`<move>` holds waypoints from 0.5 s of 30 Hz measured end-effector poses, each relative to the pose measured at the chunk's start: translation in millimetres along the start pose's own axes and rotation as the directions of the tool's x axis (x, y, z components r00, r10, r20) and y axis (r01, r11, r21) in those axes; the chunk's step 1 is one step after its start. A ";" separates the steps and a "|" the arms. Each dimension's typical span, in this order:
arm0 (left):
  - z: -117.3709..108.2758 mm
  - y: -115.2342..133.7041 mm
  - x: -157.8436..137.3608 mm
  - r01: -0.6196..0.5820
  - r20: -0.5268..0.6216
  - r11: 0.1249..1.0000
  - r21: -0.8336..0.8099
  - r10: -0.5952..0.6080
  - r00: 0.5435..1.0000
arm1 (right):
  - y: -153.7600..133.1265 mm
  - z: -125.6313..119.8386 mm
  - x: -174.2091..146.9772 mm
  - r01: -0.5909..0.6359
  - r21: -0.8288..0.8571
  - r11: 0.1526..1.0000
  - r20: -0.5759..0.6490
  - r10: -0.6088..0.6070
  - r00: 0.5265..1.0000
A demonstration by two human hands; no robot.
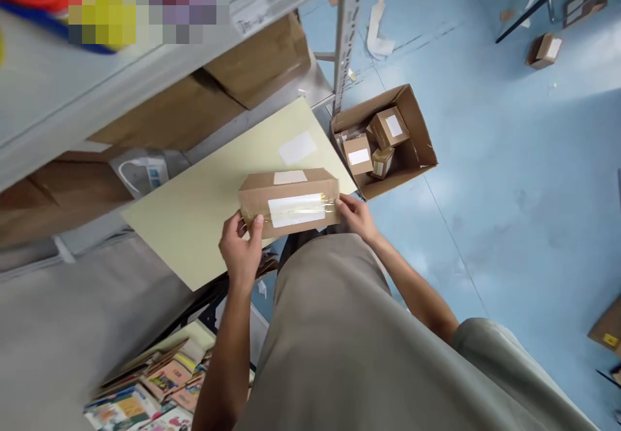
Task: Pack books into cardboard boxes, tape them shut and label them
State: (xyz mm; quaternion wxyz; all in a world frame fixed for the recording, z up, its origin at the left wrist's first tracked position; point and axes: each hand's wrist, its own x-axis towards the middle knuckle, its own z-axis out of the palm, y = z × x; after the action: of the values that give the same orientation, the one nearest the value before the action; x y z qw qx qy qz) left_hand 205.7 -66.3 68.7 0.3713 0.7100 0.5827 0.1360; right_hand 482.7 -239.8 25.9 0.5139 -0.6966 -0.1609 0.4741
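Observation:
A taped brown cardboard box [255,197] with white labels is held between both hands, over the near edge of a pale yellow board [194,224]. My left hand [241,250] grips its left end, thumb on the front face. At the right end, my right hand [358,217] pinches the corner with thumb and fingers. A white paper label [297,148] lies on the board behind the box. Beyond the board's right corner stands an open carton [420,127] with several small labelled boxes [358,154] inside.
Metal shelving [350,36] with large brown cartons [262,62] runs along the left and back. Books and booklets [167,379] are piled at lower left. On the blue floor [485,191] lie paper scraps [378,33] and a small box [543,51].

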 end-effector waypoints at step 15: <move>296.1 233.9 136.3 -0.375 0.470 0.922 0.100 0.288 0.834 | 45.3 -191.1 37.2 -0.072 0.339 0.938 -0.534 0.255 0.806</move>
State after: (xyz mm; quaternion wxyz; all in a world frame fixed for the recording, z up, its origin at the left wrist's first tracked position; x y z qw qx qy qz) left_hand 599.6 -59.6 -7.1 0.3968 0.8442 0.3596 -0.0236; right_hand 647.2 -340.0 -27.6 0.5954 -0.7304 0.1359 0.3059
